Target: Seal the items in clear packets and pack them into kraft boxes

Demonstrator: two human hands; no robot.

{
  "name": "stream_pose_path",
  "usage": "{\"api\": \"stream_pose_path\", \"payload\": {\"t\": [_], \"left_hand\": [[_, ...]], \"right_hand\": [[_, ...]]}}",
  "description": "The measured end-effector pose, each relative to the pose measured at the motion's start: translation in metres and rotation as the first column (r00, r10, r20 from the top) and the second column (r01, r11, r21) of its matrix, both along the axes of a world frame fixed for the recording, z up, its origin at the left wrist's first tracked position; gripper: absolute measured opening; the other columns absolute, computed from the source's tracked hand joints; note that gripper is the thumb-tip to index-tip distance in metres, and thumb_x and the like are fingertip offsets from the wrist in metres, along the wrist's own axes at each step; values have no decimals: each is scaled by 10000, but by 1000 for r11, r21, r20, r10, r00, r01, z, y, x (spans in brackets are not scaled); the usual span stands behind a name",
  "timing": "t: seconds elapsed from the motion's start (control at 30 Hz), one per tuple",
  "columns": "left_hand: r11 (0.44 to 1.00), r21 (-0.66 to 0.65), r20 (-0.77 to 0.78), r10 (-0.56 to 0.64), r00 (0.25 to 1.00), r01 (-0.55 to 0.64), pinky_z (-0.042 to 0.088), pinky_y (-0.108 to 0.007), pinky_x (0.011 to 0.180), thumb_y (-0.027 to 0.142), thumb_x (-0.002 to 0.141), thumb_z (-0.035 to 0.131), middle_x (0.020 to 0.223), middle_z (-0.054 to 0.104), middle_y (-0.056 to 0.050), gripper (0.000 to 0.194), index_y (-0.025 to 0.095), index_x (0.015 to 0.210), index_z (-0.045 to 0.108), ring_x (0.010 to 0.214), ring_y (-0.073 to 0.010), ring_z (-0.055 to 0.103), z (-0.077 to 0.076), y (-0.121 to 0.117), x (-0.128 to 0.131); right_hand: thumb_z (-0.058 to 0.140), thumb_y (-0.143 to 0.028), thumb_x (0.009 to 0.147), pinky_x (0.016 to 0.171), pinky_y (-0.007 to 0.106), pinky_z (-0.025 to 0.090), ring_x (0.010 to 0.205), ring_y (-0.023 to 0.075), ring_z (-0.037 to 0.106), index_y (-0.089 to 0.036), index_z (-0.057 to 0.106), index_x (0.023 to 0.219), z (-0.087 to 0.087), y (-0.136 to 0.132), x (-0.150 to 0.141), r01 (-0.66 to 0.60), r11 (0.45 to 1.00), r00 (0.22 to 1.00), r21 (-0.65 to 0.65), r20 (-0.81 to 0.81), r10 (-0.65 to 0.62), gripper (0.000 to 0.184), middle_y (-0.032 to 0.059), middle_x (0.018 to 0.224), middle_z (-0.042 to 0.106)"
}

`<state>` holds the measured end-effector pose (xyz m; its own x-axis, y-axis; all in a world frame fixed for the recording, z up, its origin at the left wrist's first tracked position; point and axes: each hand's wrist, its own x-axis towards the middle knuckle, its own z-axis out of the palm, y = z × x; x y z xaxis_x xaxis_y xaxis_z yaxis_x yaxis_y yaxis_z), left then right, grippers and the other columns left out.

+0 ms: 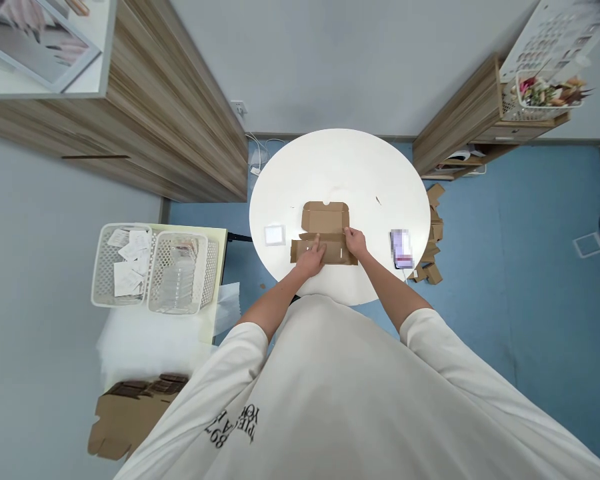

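A brown cardboard box [325,221], unfolded with its lid panel lying back, rests on the round white table [339,160] in front of me. Across its near panel lies my left hand [311,259], fingers stretched out and pressing on the cardboard. My right hand [356,243] is closed on the box's right edge, near the crease between the two panels, with thumb and fingers pinched there. A small white square item [275,235] lies left of the box. To the right is a phone [401,249] with a cable attached.
On a side table at left stand two white baskets [150,267], one with white cards, one with clear plastic packs. Flat cardboard [117,423] lies below them. Folded boxes [433,233] are on the floor right of the round table. Wooden cabinets [190,100] flank both sides.
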<state>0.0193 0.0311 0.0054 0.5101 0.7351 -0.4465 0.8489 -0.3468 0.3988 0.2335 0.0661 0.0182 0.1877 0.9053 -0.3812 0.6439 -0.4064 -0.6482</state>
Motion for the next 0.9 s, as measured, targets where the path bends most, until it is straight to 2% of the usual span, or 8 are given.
{"api": "stream_pose_path", "payload": {"t": [0.17, 0.37, 0.53, 0.57, 0.63, 0.73, 0.8, 0.9], "left_hand": [[1000, 0, -42, -16, 999, 16, 579, -489, 817, 320, 904, 630, 1700, -72, -165, 715, 235, 1548, 332, 1089, -366, 665, 5, 1, 1], [1000, -31, -41, -3, 999, 2, 562, -493, 853, 305, 910, 633, 1701, -84, -159, 675, 220, 1527, 372, 1113, -367, 655, 12, 1, 3], [1000, -15, -39, -12, 999, 12, 575, -467, 809, 258, 903, 623, 1705, -41, -152, 567, 225, 1438, 438, 1076, -337, 673, 11, -2, 2], [1000, -10, -33, -11, 999, 10, 576, -465, 806, 255, 904, 618, 1705, -27, -156, 553, 226, 1427, 440, 1066, -331, 677, 10, -2, 1], [1000, 4, -16, -9, 1000, 9, 576, -464, 810, 258, 904, 609, 1702, -1, -167, 534, 223, 1409, 441, 1049, -322, 684, 7, -4, 0], [1000, 21, 7, -11, 1000, 11, 569, -468, 834, 272, 900, 605, 1698, 28, -174, 527, 220, 1398, 439, 1049, -322, 686, 2, -6, -2], [1000, 14, 4, -5, 1000, 5, 563, -463, 849, 274, 901, 600, 1699, 40, -163, 520, 227, 1394, 440, 1067, -322, 679, 1, -7, -3], [1000, 3, -3, 0, 1000, 0, 554, -452, 856, 242, 904, 575, 1700, 48, -143, 485, 223, 1375, 458, 1083, -318, 666, 3, -9, -4]], "right_hand": [[288, -573, 1021, 761, 315, 485, 860, 234, 623, -205, 702, 936, 4, -5, 1, 36, 999, 999, -5, -29, -36, 561, 77, 909, 728], [282, -496, 1038, 855, 342, 475, 963, 242, 628, -221, 714, 1013, 2, -12, 2, 16, 1000, 1000, -7, 24, -16, 513, 84, 1014, 731], [324, -401, 1025, 953, 427, 432, 1114, 303, 572, -197, 689, 1104, 4, -27, -9, -34, 992, 959, 123, 285, -2, 426, 140, 1183, 667], [342, -381, 1021, 952, 429, 429, 1117, 309, 571, -185, 668, 1166, 5, -32, -13, -83, 989, 949, 124, 312, 40, 407, 152, 1192, 661], [417, -366, 1004, 911, 397, 447, 1079, 298, 594, -173, 579, 1338, 6, -41, -20, -257, 966, 934, 40, 268, 237, 417, 150, 1173, 674], [606, -390, 925, 907, 366, 456, 1223, 314, 544, -158, 277, 1579, 6, -54, -30, -455, 882, 854, -119, 222, 471, 768, 169, 1369, 596], [661, -395, 895, 952, 367, 443, 1327, 326, 472, -147, 121, 1625, 5, -59, -34, -489, 848, 815, -202, 241, 527, 941, 187, 1476, 511], [635, -370, 922, 1019, 372, 413, 1354, 311, 454, -145, 20, 1636, 6, -61, -38, -488, 826, 787, -281, 267, 556, 969, 191, 1492, 496]]}}
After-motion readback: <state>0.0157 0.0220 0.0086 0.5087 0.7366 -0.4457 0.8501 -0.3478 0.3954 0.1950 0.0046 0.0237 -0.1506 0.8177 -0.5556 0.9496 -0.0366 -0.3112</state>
